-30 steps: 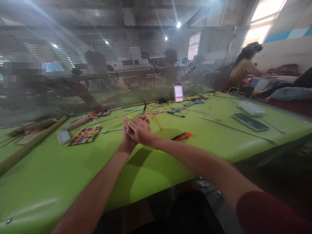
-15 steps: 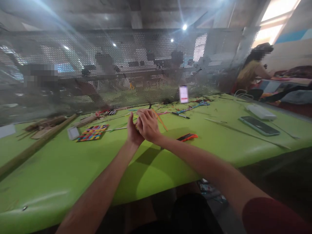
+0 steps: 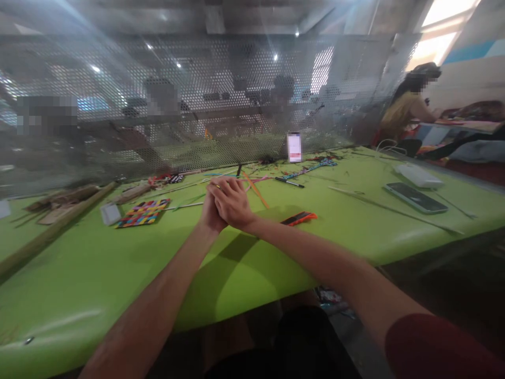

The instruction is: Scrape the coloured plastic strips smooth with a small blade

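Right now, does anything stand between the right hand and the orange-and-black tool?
Nothing visible does. The orange strip lies farther back. The right forearm appears to hide part of the tool, and the right hand is clasped over the left hand.

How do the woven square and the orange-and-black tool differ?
The woven square is a multicoloured check; the tool is orange and black. The square is broad and the tool narrow. In view, the square lies left of centre, the tool right of it. Both rest on the green table.
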### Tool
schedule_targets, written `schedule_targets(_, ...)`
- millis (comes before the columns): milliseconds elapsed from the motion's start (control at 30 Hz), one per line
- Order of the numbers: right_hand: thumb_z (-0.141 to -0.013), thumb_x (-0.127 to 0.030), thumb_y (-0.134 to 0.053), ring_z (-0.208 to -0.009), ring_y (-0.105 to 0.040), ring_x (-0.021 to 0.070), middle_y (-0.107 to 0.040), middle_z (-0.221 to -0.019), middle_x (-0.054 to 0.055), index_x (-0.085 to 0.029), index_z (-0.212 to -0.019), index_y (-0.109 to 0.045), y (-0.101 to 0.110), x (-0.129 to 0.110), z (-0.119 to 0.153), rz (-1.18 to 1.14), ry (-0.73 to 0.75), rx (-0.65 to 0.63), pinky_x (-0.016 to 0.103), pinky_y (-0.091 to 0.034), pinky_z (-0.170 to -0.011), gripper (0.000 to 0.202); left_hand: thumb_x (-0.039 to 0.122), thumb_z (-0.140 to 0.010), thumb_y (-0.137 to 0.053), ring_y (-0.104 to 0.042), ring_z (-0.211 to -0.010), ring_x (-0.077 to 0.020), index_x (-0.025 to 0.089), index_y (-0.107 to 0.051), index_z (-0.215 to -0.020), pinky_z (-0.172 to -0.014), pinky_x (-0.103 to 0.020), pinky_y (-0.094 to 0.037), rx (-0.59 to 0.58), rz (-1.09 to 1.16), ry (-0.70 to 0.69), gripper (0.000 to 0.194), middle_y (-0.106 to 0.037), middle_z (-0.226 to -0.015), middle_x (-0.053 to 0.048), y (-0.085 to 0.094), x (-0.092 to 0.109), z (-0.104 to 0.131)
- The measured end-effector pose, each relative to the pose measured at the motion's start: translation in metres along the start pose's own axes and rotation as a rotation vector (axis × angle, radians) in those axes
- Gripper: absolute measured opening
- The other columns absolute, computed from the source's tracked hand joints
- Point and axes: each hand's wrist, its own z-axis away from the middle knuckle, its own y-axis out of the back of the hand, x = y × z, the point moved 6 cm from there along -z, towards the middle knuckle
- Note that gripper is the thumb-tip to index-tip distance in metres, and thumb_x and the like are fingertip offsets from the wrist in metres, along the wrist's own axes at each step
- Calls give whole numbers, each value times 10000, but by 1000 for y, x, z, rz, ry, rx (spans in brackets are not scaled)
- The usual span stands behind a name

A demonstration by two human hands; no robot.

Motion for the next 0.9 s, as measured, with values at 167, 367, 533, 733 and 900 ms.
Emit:
schedule_targets(167, -1072, -250, -376, -1214, -479, 229, -637, -1292, 81, -184, -1223, -673, -5, -3, 5, -10, 38, -34, 395, -346, -1069, 340, 128, -1041, -325, -641, -689, -116, 229, -632, -1067, -715, -194, -564, 26, -31, -39, 324, -571, -741, 21, 4, -1, 3)
schedule_targets(367, -1072, -243, -363, -1195, -452, 232, -634, -1294, 59, -200, -1204, -671, -3, -7, 6, -18, 30, -57, 393, -363, -1078, 338, 139, -1025, -342, -679, -764, -148, 236, -662, -1080, -774, -242, -571, 21, -106, 2, 339, -642, -782, -7, 14, -4, 1)
schedule_targets(533, -1037, -191, -439, -1120, -493, 232, -661, -1170, 85, -172, -1133, -674, -16, 14, 2, -26, -88, -201, 404, -385, -1033, 255, 264, -1037, -361, -702, -862, -158, 197, -661, -1144, -897, -274, -560, 105, -128, 104, 325, -720, -867, -25, 21, -14, -10)
schedule_targets(733, -1030, -281, -500, -1079, -548, 199, -671, -1121, 92, -145, -1075, -661, -9, 29, -1, -99, -32, -159, 346, -408, -1000, 215, 359, -1012, -358, -702, -681, -140, 189, -667, -929, -676, -224, -575, 136, -128, 116, 363, -736, -751, -6, 23, -15, -13)
schedule_targets(900, -1027, -295, -494, -964, -559, 185, -673, -1022, 81, -160, -956, -668, -4, 16, -1, -96, 109, -182, 321, -432, -904, 232, 489, -1008, -364, -727, -708, -165, 179, -688, -908, -680, -248, -588, 82, -132, 104, 460, -757, -775, -37, 22, -5, -5)
